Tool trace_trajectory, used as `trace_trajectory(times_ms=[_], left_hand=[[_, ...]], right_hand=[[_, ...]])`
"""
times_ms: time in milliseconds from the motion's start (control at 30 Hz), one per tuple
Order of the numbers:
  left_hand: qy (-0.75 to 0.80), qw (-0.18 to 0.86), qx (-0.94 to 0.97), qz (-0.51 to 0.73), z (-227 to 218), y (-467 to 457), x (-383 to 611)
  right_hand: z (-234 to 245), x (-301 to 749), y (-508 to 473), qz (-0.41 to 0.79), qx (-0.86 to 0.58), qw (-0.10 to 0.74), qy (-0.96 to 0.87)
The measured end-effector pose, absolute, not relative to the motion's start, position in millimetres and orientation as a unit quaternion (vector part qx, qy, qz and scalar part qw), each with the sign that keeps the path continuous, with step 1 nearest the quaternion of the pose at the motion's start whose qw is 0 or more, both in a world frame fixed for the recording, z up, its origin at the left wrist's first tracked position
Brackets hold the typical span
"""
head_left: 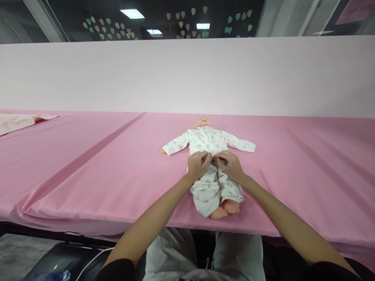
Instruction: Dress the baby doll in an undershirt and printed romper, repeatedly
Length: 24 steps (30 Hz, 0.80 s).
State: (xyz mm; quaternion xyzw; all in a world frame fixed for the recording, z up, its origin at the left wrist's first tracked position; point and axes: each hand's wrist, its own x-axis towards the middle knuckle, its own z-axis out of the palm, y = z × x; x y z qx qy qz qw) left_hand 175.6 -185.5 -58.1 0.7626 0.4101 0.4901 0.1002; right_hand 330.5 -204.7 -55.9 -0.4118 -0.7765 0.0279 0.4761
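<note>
A baby doll (205,121) lies on its back on the pink table cover (88,164), head away from me, feet toward me. It wears a white printed romper (205,142) with long sleeves spread out. My left hand (197,166) and my right hand (231,164) meet at the doll's waist. Both pinch the romper's fabric at the front opening, fingers curled and almost touching each other. The doll's bare feet (224,210) stick out near the table's front edge.
A pale pink folded cloth (23,120) lies at the far left of the table. A light pink wall panel (187,74) rises behind the table. My lap in grey trousers (175,253) shows below the table edge, with a dark object and white cable (88,261) at lower left.
</note>
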Motion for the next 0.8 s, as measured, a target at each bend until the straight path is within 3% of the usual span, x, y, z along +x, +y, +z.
trace_trajectory(times_ms=[800], left_hand=[[0.407, 0.094, 0.763, 0.494, -59.7, -183.8, 176.1]], right_hand=[[-54.8, 330.0, -205.9, 0.018, -0.411, 0.478, -0.776]])
